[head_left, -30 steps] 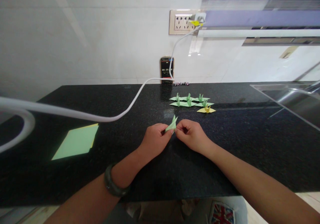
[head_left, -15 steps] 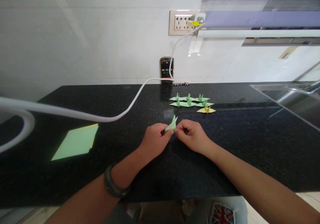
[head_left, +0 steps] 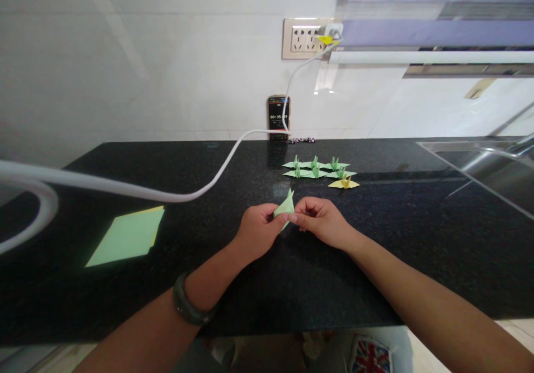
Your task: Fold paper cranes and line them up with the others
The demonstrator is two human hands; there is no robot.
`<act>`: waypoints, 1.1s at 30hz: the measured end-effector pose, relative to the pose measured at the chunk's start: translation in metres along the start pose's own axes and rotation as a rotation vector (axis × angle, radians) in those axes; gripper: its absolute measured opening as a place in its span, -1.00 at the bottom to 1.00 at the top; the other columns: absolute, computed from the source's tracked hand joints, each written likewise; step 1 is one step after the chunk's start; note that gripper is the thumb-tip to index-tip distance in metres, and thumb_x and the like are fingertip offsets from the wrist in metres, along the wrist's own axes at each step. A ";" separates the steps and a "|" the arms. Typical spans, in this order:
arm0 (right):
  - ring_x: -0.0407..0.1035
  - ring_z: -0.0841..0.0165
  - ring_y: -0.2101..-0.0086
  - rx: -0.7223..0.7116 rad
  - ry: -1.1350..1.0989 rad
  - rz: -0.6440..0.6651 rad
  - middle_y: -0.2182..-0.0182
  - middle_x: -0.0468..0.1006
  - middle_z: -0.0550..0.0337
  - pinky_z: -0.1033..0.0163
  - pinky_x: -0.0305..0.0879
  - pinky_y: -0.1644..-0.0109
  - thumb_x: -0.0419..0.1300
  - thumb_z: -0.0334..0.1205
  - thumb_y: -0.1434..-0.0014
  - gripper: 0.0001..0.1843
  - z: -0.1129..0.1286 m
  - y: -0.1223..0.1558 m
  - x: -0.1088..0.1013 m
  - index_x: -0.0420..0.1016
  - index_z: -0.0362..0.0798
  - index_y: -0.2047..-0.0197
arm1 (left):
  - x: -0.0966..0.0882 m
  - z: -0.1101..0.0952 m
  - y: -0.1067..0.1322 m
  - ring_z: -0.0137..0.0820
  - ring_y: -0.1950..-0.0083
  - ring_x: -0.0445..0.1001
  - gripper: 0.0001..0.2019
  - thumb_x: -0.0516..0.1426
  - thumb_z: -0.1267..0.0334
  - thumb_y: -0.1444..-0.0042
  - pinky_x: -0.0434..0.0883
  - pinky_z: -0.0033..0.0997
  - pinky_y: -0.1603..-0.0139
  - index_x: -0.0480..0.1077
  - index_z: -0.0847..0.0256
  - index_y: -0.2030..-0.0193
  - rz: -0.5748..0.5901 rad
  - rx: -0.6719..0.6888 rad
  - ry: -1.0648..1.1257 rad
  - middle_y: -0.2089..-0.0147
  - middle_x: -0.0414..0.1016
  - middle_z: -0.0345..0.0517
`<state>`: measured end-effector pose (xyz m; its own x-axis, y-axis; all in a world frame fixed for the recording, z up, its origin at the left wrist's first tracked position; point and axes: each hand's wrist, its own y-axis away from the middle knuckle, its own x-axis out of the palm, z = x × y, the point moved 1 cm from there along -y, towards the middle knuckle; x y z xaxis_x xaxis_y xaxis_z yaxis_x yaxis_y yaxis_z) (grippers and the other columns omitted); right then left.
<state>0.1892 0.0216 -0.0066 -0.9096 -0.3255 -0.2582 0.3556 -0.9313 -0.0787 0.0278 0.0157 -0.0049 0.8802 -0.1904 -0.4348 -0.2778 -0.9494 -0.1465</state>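
A small folded green paper piece (head_left: 285,207) is pinched between both my hands just above the black counter (head_left: 375,250). My left hand (head_left: 259,229) is closed on its left side, with a dark band on that wrist. Closed on the right side is my right hand (head_left: 322,222), thumb and forefinger meeting the paper. The pointed tip of the paper sticks up between the hands. Behind them, several finished green paper cranes (head_left: 316,168) and one yellow crane (head_left: 344,183) lie in rows.
A stack of flat green and yellow paper sheets (head_left: 127,235) lies at the left. A white cable (head_left: 200,189) runs across the counter to a wall socket (head_left: 306,38). A phone (head_left: 278,116) leans against the wall. A steel sink (head_left: 488,164) is at the right.
My hands have closed in on each other and the paper piece has turned more upright, its tip now pointing up between the fingers.
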 end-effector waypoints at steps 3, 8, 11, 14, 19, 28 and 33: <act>0.14 0.54 0.63 -0.004 -0.023 0.026 0.67 0.25 0.33 0.40 0.08 0.55 0.17 -0.07 0.03 -0.72 0.002 0.000 -0.002 0.30 -0.13 0.49 | 0.000 0.001 0.000 -0.52 0.53 0.24 -0.71 0.03 0.10 0.00 0.17 -0.54 0.53 0.40 0.33 0.43 0.015 -0.009 0.027 0.56 0.33 -0.22; 0.17 0.53 0.61 -0.017 -0.049 0.085 0.64 0.28 0.31 0.40 0.13 0.53 0.12 -0.05 -0.03 -0.72 0.004 0.002 -0.005 0.31 -0.13 0.47 | 0.000 0.001 0.001 -0.52 0.53 0.24 -0.71 0.04 0.10 0.01 0.18 -0.54 0.53 0.40 0.32 0.39 0.016 -0.026 0.055 0.56 0.33 -0.23; 0.18 0.53 0.60 -0.002 -0.051 0.099 0.62 0.28 0.31 0.40 0.15 0.52 0.14 -0.04 0.00 -0.71 0.002 0.001 -0.005 0.31 -0.13 0.44 | 0.000 0.000 0.001 -0.52 0.54 0.24 -0.71 0.03 0.10 0.01 0.18 -0.54 0.54 0.40 0.32 0.41 0.014 -0.023 0.068 0.57 0.32 -0.23; 0.17 0.54 0.61 0.025 -0.039 0.088 0.63 0.28 0.32 0.40 0.14 0.53 0.17 -0.04 0.03 -0.70 -0.001 -0.001 -0.005 0.31 -0.13 0.45 | 0.000 -0.002 0.001 -0.53 0.55 0.23 -0.70 0.03 0.10 0.01 0.17 -0.55 0.55 0.40 0.33 0.42 0.023 -0.034 0.075 0.57 0.32 -0.23; 0.13 0.56 0.62 0.031 -0.066 0.091 0.66 0.27 0.34 0.42 0.05 0.56 0.24 -0.09 0.10 -0.71 -0.004 -0.003 -0.006 0.30 -0.14 0.51 | 0.001 -0.002 0.000 -0.53 0.55 0.22 -0.70 0.06 0.09 0.04 0.18 -0.55 0.55 0.41 0.34 0.42 0.064 -0.036 0.088 0.57 0.31 -0.23; 0.18 0.54 0.59 0.014 -0.044 0.155 0.63 0.29 0.31 0.40 0.13 0.51 0.13 -0.08 -0.03 -0.73 0.004 0.000 -0.010 0.33 -0.15 0.45 | 0.000 0.001 0.000 -0.51 0.54 0.26 -0.70 0.03 0.09 0.01 0.19 -0.54 0.54 0.39 0.33 0.41 0.041 -0.054 0.088 0.56 0.34 -0.21; 0.18 0.55 0.59 0.018 -0.080 0.151 0.63 0.29 0.32 0.40 0.12 0.51 0.15 -0.10 -0.01 -0.75 0.003 0.000 -0.009 0.31 -0.14 0.45 | 0.000 -0.001 0.000 -0.53 0.56 0.24 -0.71 0.05 0.10 0.03 0.18 -0.55 0.56 0.39 0.34 0.40 0.064 -0.071 0.150 0.56 0.33 -0.22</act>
<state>0.1969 0.0244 -0.0017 -0.8608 -0.4730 -0.1879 0.4859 -0.8736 -0.0273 0.0284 0.0151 -0.0046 0.9106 -0.2812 -0.3029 -0.3119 -0.9484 -0.0571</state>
